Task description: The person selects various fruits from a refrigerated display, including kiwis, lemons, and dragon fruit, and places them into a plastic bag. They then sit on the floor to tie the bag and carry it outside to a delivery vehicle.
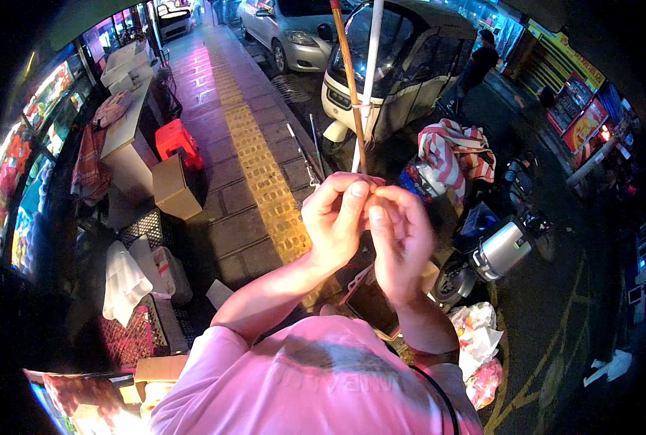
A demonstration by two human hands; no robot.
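Both hands are raised in front of me, close together near the lower end of a wooden pole [348, 65]. My left hand [336, 220] has its thumb pressed against bent fingers. Beside it, my right hand [402, 234] pinches with thumb and forefinger near the same spot. What sits between the fingertips is too small and too hidden to name. A white pole [372, 60] crosses the wooden one, and a thin tie [365, 107] binds the two together above my hands. The lower ends of the poles are hidden behind my fingers.
A covered three-wheeler [393, 70] and a silver car [301, 32] stand beyond. On the left are a red plastic stool [177, 142], a cardboard box [175, 187] and a plastic crate [135, 334]. A parked scooter [491, 255], striped cloth [453, 152] and plastic bags [478, 348] are on the right.
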